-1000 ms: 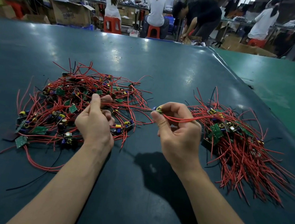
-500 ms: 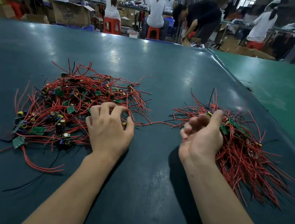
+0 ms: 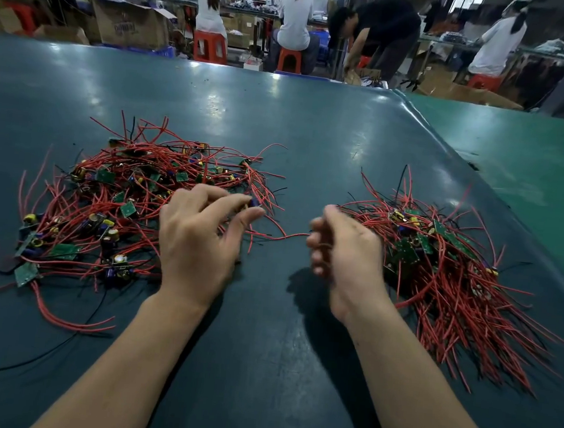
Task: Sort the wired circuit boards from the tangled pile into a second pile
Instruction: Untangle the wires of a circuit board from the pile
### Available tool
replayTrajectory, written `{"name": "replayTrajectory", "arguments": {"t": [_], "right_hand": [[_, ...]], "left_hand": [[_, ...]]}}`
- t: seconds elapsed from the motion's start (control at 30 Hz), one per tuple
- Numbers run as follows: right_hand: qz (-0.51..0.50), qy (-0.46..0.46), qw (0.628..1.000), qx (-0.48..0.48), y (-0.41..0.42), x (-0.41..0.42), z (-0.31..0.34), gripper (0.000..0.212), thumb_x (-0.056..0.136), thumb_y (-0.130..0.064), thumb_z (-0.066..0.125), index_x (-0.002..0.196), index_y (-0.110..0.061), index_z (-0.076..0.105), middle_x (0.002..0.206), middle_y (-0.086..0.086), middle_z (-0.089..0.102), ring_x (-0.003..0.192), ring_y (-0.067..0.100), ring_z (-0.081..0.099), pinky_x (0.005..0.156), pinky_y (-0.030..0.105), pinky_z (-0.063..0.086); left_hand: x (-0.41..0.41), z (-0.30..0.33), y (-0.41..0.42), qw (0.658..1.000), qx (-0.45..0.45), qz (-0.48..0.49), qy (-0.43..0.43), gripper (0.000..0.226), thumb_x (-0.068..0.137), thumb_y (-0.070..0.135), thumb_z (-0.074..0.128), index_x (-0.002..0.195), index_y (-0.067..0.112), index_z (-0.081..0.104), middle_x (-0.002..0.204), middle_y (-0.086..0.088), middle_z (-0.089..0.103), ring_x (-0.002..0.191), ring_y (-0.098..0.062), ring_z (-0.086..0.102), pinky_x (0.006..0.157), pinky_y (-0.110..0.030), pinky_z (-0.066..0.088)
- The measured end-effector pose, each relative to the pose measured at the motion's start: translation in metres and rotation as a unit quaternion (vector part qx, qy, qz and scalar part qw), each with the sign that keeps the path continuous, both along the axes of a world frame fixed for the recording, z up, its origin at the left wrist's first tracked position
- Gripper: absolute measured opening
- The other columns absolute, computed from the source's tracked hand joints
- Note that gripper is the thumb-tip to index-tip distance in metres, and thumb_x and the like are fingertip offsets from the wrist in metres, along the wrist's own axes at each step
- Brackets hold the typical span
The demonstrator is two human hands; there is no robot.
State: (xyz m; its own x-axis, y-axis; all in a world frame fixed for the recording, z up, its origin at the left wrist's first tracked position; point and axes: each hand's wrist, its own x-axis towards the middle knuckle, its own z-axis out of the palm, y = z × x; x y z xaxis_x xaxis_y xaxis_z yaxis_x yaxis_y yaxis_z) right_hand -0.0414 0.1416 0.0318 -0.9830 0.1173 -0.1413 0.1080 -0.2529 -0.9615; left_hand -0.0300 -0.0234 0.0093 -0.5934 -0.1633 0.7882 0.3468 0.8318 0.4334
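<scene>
The tangled pile [image 3: 114, 206] of green circuit boards with red wires lies on the left of the table. My left hand [image 3: 200, 240] hovers over its right edge, fingers spread, fingertips next to a blue capacitor [image 3: 255, 202]; it grips nothing. The second pile [image 3: 446, 272] lies on the right, its wires fanning toward the near right. My right hand [image 3: 342, 253] is at this pile's left edge, blurred, fingers loosely curled and holding nothing. A red wire [image 3: 285, 237] lies on the table between the two hands and runs behind my right hand.
The dark green table [image 3: 281, 128] has a raised right edge, with a lighter green table [image 3: 534, 160] beyond it. Loose red and black wires [image 3: 69, 326] trail from the left pile toward me. Seated and standing people, red stools and cardboard boxes fill the background.
My right hand carried a wired board to the right pile, let it go, and has drawn back to the left. My left hand let go of the wires and now reaches right over the left pile.
</scene>
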Motion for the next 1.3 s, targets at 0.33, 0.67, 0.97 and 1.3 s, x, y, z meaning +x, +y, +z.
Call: {"name": "replayTrajectory", "arguments": {"t": [0.33, 0.67, 0.97, 1.3], "right_hand": [[0.180, 0.063, 0.981, -0.043, 0.002, 0.001, 0.004, 0.048, 0.079, -0.059, 0.059, 0.091, -0.015, 0.072, 0.075, 0.001, 0.067, 0.053, 0.011, 0.056, 0.039, 0.019, 0.037], [0.207, 0.121, 0.967, -0.089, 0.008, 0.003, 0.002, 0.051, 0.074, 0.008, 0.051, 0.116, -0.017, 0.064, 0.103, 0.011, 0.070, 0.065, 0.022, 0.068, 0.044, 0.025, 0.049], [0.083, 0.164, 0.982, -0.044, 0.001, 0.006, 0.006, 0.011, 0.098, 0.001, 0.050, 0.096, -0.008, 0.056, 0.087, 0.014, 0.069, 0.050, 0.018, 0.061, 0.038, 0.024, 0.047], [0.078, 0.130, 0.984, -0.091, -0.004, 0.006, 0.005, 0.006, 0.102, -0.008, 0.042, 0.101, -0.014, 0.040, 0.092, 0.010, 0.076, 0.038, 0.019, 0.049, 0.037, 0.023, 0.039]], "left_hand": [[0.006, 0.003, 0.018, 0.979, -0.076, -0.157, 0.100, 0.018, 0.090, 0.016, 0.071, 0.107, 0.010, 0.076, 0.095, -0.006, 0.068, 0.079, -0.025, 0.056, 0.069, -0.043, 0.046], [0.006, -0.004, 0.022, 0.984, -0.010, -0.177, 0.002, 0.037, 0.085, 0.009, 0.056, 0.119, 0.009, 0.070, 0.101, -0.007, 0.067, 0.093, -0.026, 0.062, 0.081, -0.046, 0.052], [0.012, 0.001, 0.031, 0.975, 0.110, -0.190, 0.033, 0.006, 0.084, 0.005, 0.075, 0.087, 0.005, 0.069, 0.096, -0.004, 0.072, 0.090, -0.019, 0.069, 0.076, -0.041, 0.054], [0.012, -0.005, 0.037, 0.968, 0.131, -0.197, -0.089, 0.025, 0.096, 0.039, 0.054, 0.090, 0.022, 0.072, 0.080, 0.016, 0.069, 0.069, -0.005, 0.063, 0.062, -0.025, 0.049]]}}
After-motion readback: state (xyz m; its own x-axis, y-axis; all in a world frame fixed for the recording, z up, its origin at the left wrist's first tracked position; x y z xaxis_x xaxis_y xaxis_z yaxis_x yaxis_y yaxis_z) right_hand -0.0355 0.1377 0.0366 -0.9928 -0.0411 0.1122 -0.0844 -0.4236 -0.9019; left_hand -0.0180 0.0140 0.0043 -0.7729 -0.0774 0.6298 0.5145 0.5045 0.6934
